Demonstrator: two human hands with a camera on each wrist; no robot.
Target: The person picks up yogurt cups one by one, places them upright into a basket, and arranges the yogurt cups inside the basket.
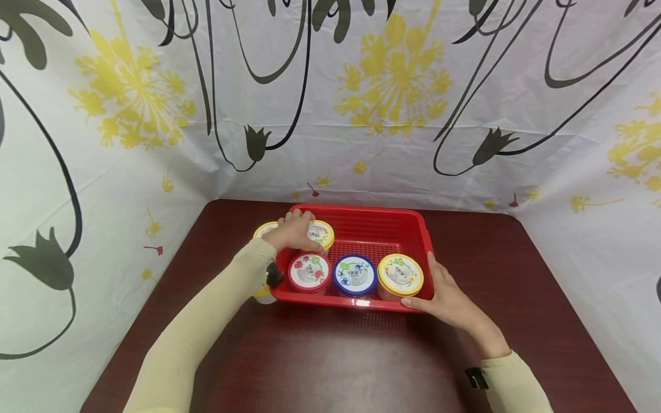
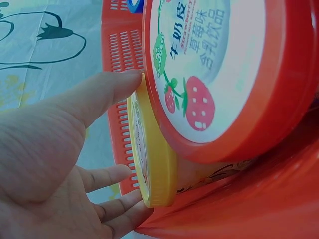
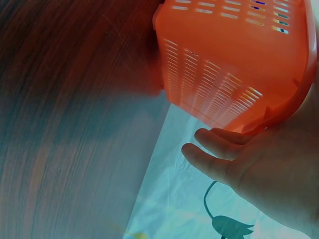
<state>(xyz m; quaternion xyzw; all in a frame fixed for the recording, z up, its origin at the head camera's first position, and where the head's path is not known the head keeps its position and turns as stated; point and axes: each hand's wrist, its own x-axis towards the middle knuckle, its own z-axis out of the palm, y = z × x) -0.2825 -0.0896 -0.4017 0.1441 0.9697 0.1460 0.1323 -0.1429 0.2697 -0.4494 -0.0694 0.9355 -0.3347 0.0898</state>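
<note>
A red plastic basket (image 1: pixel 374 221) with slotted walls holds several lidded cups. At its back left, my left hand (image 1: pixel 293 230) grips a yellow-lidded cup (image 1: pixel 321 234), thumb on one side of the lid and fingers on the other in the left wrist view. Along the front stand a red-lidded strawberry cup (image 1: pixel 310 272), a blue-lidded cup (image 1: pixel 355 275) and another yellow-lidded cup (image 1: pixel 400 275). My right hand (image 1: pixel 448 295) holds the basket's front right corner. Its thumb lies on the front rim and its fingers along the outer right wall, partly seen in the right wrist view.
Outside the basket's left wall are more yellow-lidded cups, one at the back (image 1: pixel 264 228) and one near the front (image 1: pixel 265 295), partly hidden by the left arm. The dark wooden table (image 1: pixel 330 355) is bordered by a white floral cloth (image 1: pixel 320 143).
</note>
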